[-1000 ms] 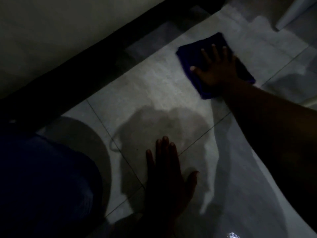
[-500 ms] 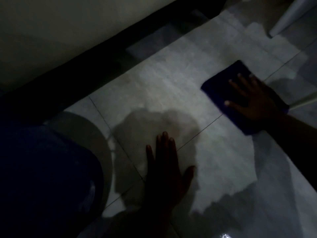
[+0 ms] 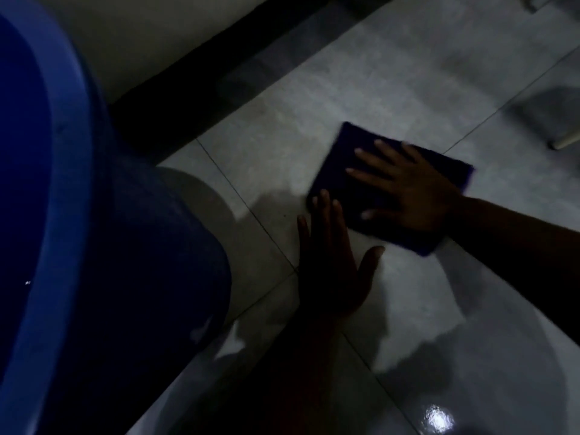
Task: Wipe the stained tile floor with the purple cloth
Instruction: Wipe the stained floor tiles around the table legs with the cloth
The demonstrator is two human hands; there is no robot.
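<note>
Two hands lie flat: right hand (image 3: 411, 196) splayed on purple cloth (image 3: 342, 171), left hand (image 3: 329, 265) just near-left, bracing on tile floor (image 3: 392, 73).

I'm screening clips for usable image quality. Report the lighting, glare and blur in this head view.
Head view: dim overall, with a lit patch of tile floor around the purple cloth; a small glare spot on wet-looking tile at the bottom; the left hand is nearly silhouetted; the right hand and cloth edges are motion-blurred; the blue rim at left is soft.

Dim room: pale wall (image 3: 150, 39) above a dark skirting (image 3: 201, 86), a bright glare spot (image 3: 437, 420) near the bottom edge
</note>
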